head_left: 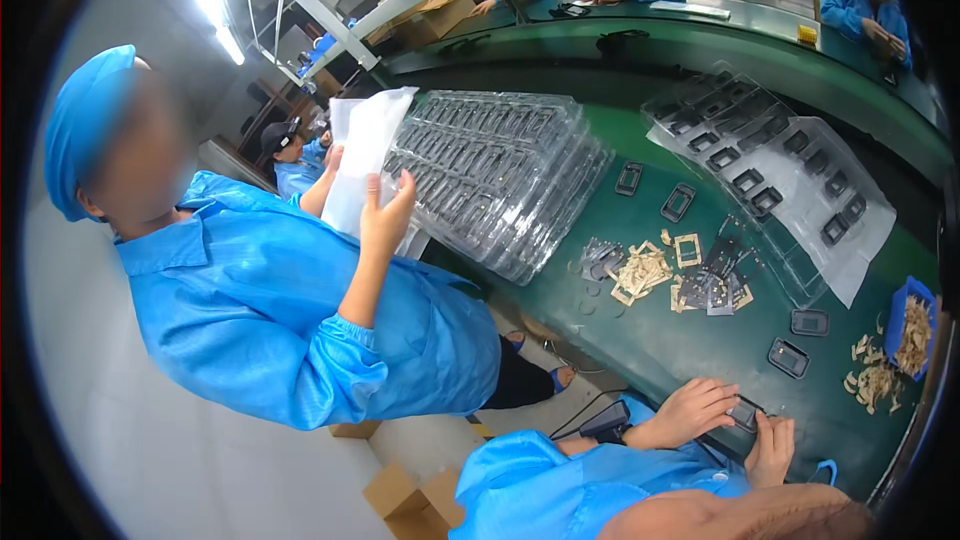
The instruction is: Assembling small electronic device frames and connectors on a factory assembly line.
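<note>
A small dark rectangular casing [744, 416] with a grey window lies between my hands, low over the green bench at the lower right. My left hand [690, 413] has its fingers bent together over the casing's left side. My right hand [770, 448] pinches its right edge, partly hiding it. Just beyond are another dark casing [789, 358] and a similar casing [809, 322]. Farther off lie two open black frames, one frame [678, 202] nearer than the other frame [628, 178]. A black device with a cable [605, 424] is at my left wrist.
Stacked clear trays [500, 180] hold many dark frames. White sheeting [850, 210] carries more frames at right. Beige pieces [641, 273] and dark pieces lie mid-bench; a blue bin [910, 328] holds beige scraps. A co-worker [290, 310] stands left holding white sheets [365, 160].
</note>
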### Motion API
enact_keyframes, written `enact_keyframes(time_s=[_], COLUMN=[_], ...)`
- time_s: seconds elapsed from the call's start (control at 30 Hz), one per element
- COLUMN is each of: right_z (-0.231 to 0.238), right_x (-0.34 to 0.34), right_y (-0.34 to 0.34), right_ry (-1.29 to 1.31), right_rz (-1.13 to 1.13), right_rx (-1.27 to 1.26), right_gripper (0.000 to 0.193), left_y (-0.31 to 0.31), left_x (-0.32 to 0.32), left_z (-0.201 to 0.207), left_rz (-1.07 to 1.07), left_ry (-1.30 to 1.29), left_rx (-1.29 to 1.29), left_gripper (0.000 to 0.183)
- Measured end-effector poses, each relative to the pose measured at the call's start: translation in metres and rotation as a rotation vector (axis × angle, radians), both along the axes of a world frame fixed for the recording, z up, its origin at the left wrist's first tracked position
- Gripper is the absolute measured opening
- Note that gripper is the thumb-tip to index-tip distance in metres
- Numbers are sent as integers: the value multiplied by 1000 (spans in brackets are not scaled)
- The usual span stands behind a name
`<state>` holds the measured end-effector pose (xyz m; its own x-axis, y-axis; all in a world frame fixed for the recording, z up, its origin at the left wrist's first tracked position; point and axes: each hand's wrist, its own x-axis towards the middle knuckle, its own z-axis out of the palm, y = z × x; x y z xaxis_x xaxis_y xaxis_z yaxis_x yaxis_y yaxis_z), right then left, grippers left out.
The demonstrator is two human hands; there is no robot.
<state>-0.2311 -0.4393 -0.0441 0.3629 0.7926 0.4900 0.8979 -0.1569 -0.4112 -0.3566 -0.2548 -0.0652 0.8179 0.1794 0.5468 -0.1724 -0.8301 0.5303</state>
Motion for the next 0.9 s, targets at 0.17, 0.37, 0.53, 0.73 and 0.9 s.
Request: enact_keyframes(time_s=[0.17,0.37,0.53,0.73,0.9], right_z=[-2,-1,-5,-3,0], right_x=[-1,-1,0,0,1], right_y=[0,2,-1,1,3], right_ry=[-11,11,13,7,15], right_rz=[-8,14,9,5,-3], right_rx=[28,6,23,40,61], right_gripper=[35,35,33,32,31], left_y=[0,1,1,1,2], left_x=[0,-2,-3,-2,0], left_z=[1,2,-5,-3,-1], left_rz=[2,21,1,2,7], left_ry=[0,11,30,25,19], left_rx=[-16,-32,-42,-54,-73], left_gripper=[39,38,38,38,39])
